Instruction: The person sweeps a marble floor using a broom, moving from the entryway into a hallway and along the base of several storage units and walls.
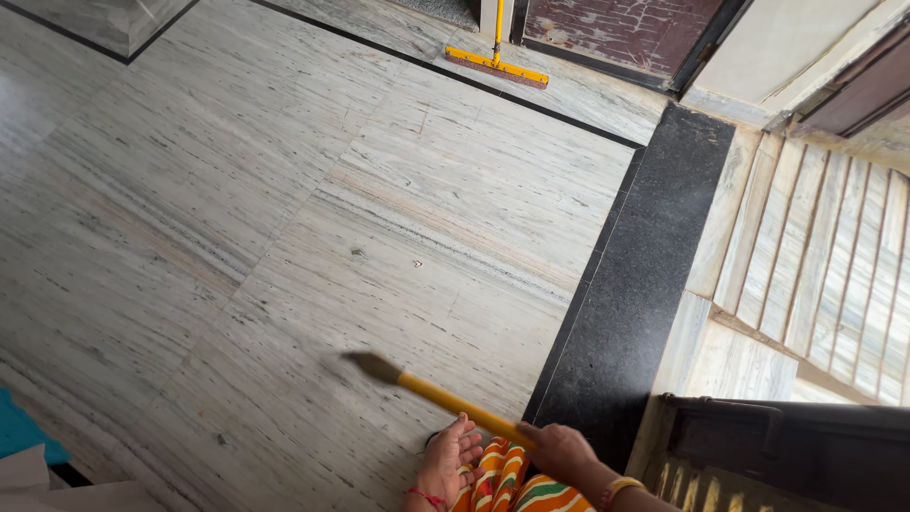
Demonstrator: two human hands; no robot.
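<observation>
Floor (284, 209) polished veined marble; border strip (635, 284) matt dark granite; broom handle (455, 403) glossy yellow plastic.

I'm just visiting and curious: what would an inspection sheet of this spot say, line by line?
Surface: pale streaked marble floor with thin dark inlay lines and a wide black stone strip.
Job's things: a yellow-handled broom, its dark blurred tip just over the floor.
Clutter: a teal item and pale paper at the lower left corner.
Grippers: right hand grips the handle's near end; left hand lies beside the handle, and whether it grips is unclear.
Cables: nothing seen.
Surroundings: a yellow floor wiper stands near a doorway at the top; ribbed pale steps on the right; a dark railing at lower right; orange striped cloth below the hands.
</observation>
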